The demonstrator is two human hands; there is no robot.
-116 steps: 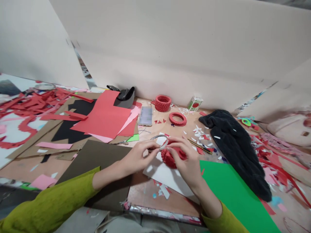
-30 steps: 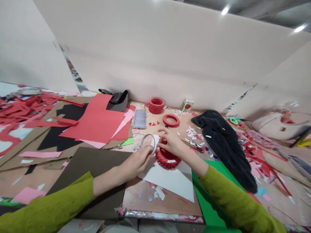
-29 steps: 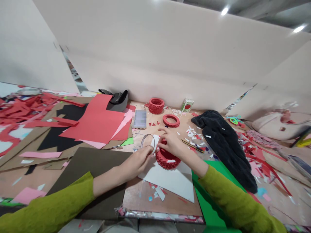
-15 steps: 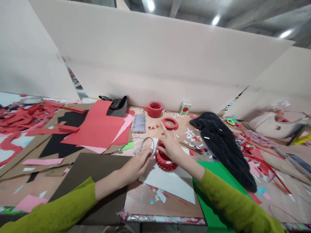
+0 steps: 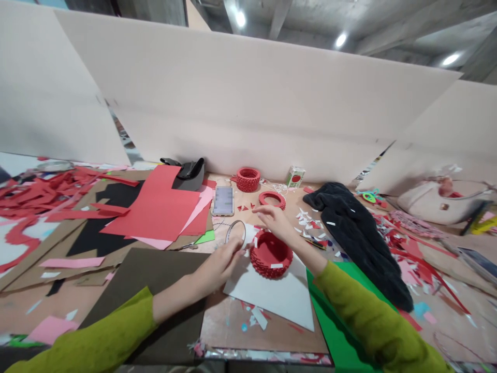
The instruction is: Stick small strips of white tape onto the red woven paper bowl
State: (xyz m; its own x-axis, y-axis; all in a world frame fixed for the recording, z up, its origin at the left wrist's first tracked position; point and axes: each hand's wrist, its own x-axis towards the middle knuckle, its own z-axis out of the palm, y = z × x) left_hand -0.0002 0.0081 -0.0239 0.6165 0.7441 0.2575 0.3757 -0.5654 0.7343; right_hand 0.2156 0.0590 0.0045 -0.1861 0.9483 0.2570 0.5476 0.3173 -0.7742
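My left hand [image 5: 227,255] grips a thin roll of tape [image 5: 235,233], held upright above the edge of a white sheet [image 5: 272,301]. A round red paper bowl with a scaly, textured outside [image 5: 261,259] stands on that sheet, a white scrap lying in it. Over the bowl's far rim reaches my right hand [image 5: 275,221], fingers stretched out and apart, holding nothing that I can see. Its fingertips are near small red paper triangles [image 5: 244,208]. Just beyond lies a red textured ring [image 5: 280,202], partly behind that hand, and farther back a taller red textured ring [image 5: 248,180].
A phone [image 5: 223,201] lies left of the triangles. Red sheets [image 5: 155,212] and a dark board [image 5: 155,274] cover the left side. To the right are a pencil [image 5: 316,243], paper scraps, a black cloth [image 5: 357,233] and green paper [image 5: 330,311]. White panels [image 5: 248,103] stand behind.
My right hand has lifted off the red bowl and moved slightly away from me, uncovering more of its inside. My left hand keeps the tape roll nearly in place.
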